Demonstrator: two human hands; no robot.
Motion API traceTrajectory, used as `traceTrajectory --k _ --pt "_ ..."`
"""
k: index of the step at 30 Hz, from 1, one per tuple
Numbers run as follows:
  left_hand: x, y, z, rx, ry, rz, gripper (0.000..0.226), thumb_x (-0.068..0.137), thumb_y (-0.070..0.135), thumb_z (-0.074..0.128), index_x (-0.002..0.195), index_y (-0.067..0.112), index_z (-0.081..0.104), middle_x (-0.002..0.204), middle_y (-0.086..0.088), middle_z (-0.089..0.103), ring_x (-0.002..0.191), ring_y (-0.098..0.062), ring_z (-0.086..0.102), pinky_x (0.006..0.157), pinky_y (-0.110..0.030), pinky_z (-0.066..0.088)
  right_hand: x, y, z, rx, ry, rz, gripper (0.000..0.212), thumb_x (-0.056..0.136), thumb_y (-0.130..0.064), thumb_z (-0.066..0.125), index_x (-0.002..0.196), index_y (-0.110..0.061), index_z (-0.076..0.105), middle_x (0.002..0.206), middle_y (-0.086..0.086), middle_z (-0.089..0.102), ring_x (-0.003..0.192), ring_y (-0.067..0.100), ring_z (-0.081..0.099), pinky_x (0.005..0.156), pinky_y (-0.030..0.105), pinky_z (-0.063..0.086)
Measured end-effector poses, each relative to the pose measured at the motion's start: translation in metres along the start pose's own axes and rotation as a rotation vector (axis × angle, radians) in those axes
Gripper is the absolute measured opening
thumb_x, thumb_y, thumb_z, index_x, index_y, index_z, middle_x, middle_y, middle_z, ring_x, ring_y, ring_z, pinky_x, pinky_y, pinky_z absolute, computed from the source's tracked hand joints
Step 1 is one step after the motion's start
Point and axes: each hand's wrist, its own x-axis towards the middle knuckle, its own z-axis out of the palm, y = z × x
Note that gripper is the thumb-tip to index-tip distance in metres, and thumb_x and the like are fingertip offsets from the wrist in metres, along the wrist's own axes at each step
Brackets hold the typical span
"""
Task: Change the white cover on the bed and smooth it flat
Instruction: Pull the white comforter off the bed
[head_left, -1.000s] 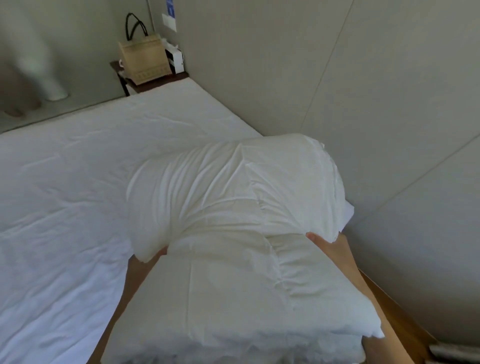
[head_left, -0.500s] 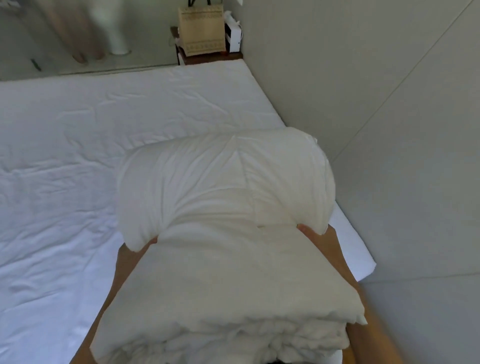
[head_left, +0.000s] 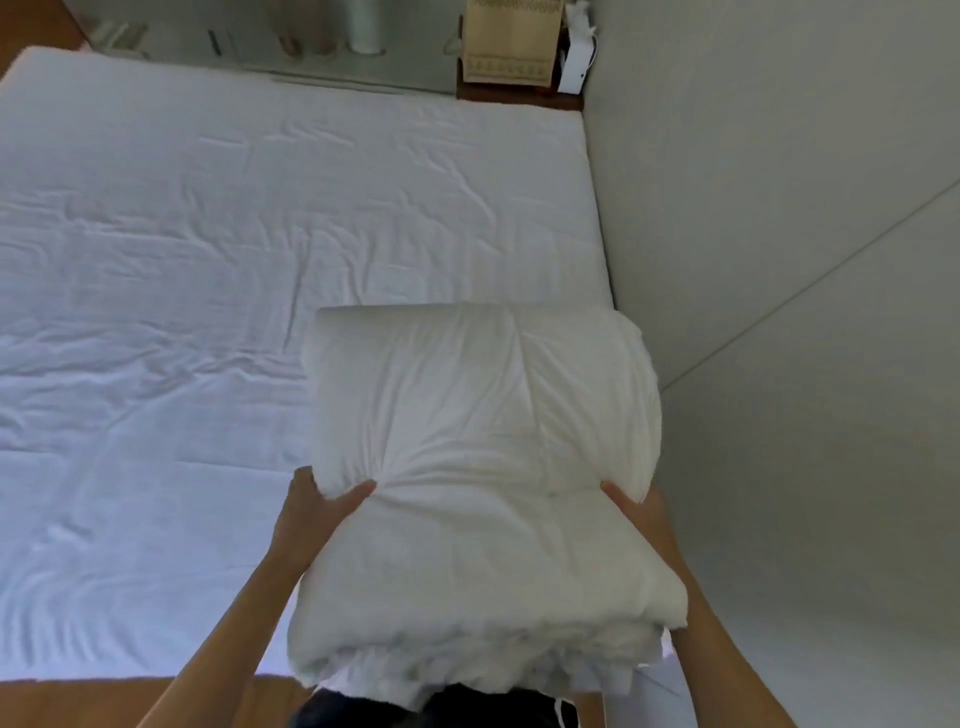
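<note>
White and thickly padded, the folded duvet (head_left: 483, 467) is held over the near right corner of the bed (head_left: 208, 260), close against the wall (head_left: 779, 260). The left hand (head_left: 311, 512) pinches its left edge, thumb on top and the other fingers curled out of sight underneath; the right hand (head_left: 636, 512) grips the right edge, with only part of that hand showing. The step in hand looks like setting the bundle down on the bed, so the next move probably calls for lowering it and opening the folds leftward, away from the fingers. Beyond the fingers, the fitted sheet (head_left: 363, 171) lies spread but creased, with ripples across most of it.
</note>
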Motion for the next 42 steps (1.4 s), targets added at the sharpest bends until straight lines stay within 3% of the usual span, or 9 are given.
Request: traceTrajectory --k 6,11,16,20,22,27,34,38,42 --pt "0.002 -0.071 0.060 0.409 -0.312 -0.091 0.113 0.074 0.061 0.072 0.154 0.015 0.007 0.155 -0.015 0.026 0.138 -0.034 0.034 0.108 -0.046 0.034 0.027 0.095 0.004 -0.560 -0.325 0.264 0.112 0.068 -0.054 0.079 0.153 -0.015 0.018 0.154 0.009 0.031 0.138 0.026 0.034 0.108 0.033 0.032" --pt "0.014 -0.104 0.089 0.252 -0.312 -0.166 0.116 0.059 0.080 0.058 0.150 0.020 0.018 0.143 -0.006 0.046 0.126 -0.030 0.048 0.099 -0.045 0.042 0.029 0.103 0.024 -0.590 -0.130 0.163 0.085 0.085 -0.053 0.064 0.151 -0.017 0.026 0.151 0.007 0.036 0.138 0.024 0.034 0.111 0.034 0.028" --pt "0.028 -0.087 0.086 -0.110 -0.256 -0.316 0.109 0.040 0.071 0.071 0.131 0.016 0.045 0.123 -0.004 0.058 0.109 -0.026 0.058 0.093 -0.041 0.048 0.046 0.120 0.033 -0.377 0.109 0.389 0.095 0.080 -0.058 0.066 0.152 -0.016 0.020 0.154 0.010 0.030 0.139 0.031 0.031 0.114 0.046 0.027" --pt "0.028 -0.073 0.093 -0.236 -0.333 -0.372 0.078 0.075 0.038 0.081 0.138 0.013 0.040 0.122 -0.003 0.057 0.108 -0.023 0.056 0.090 -0.034 0.045 0.049 0.121 0.062 0.128 0.241 0.701 0.112 0.074 -0.036 0.082 0.153 -0.021 0.006 0.148 0.016 0.032 0.129 0.039 0.041 0.101 0.052 0.043" --pt "0.029 -0.065 0.099 -0.221 -0.389 -0.351 0.080 0.069 0.039 0.082 0.136 0.016 0.044 0.120 -0.001 0.061 0.106 -0.020 0.059 0.088 -0.031 0.048 0.051 0.119 0.085 0.404 0.249 0.728 0.102 0.079 -0.020 0.079 0.153 -0.025 0.008 0.145 0.014 0.035 0.124 0.040 0.045 0.098 0.055 0.045" --pt "0.041 -0.037 0.096 -0.240 -0.366 -0.292 0.079 0.055 0.031 0.077 0.129 0.019 0.051 0.113 -0.001 0.066 0.100 -0.017 0.063 0.074 -0.027 0.051 0.072 0.097 0.114 0.525 0.302 0.494 0.042 0.086 0.003 0.067 0.124 -0.006 0.053 0.105 0.011 0.063 0.083 0.024 0.059 0.073 0.033 0.055" --pt "0.128 0.081 0.083 -0.379 -0.183 -0.106 0.043 0.086 0.015 0.070 0.125 0.003 0.059 0.110 -0.017 0.068 0.088 -0.027 0.064 0.068 -0.033 0.050 0.156 -0.032 0.122 0.684 0.170 0.205 0.081 0.077 -0.011 0.076 0.144 -0.023 0.032 0.124 0.005 0.057 0.101 0.027 0.062 0.077 0.038 0.058" --pt "0.188 0.189 0.049 -0.744 -0.253 0.061 0.078 0.085 0.041 0.064 0.151 0.017 0.030 0.141 -0.007 0.051 0.125 -0.025 0.053 0.083 -0.033 0.047 0.216 -0.163 0.107 0.559 -0.038 0.011 0.068 0.090 -0.005 0.061 0.147 -0.027 0.032 0.115 0.010 0.054 0.095 0.019 0.057 0.076 0.025 0.049" --pt "0.187 0.263 0.015 -0.693 -0.250 0.286 0.088 0.078 0.051 0.061 0.152 0.023 0.024 0.138 0.001 0.049 0.122 -0.017 0.053 0.099 -0.036 0.044 0.226 -0.249 0.102 0.290 -0.053 -0.281 0.060 0.091 -0.016 0.062 0.145 -0.024 0.037 0.128 0.005 0.046 0.114 0.014 0.050 0.084 0.021 0.041"
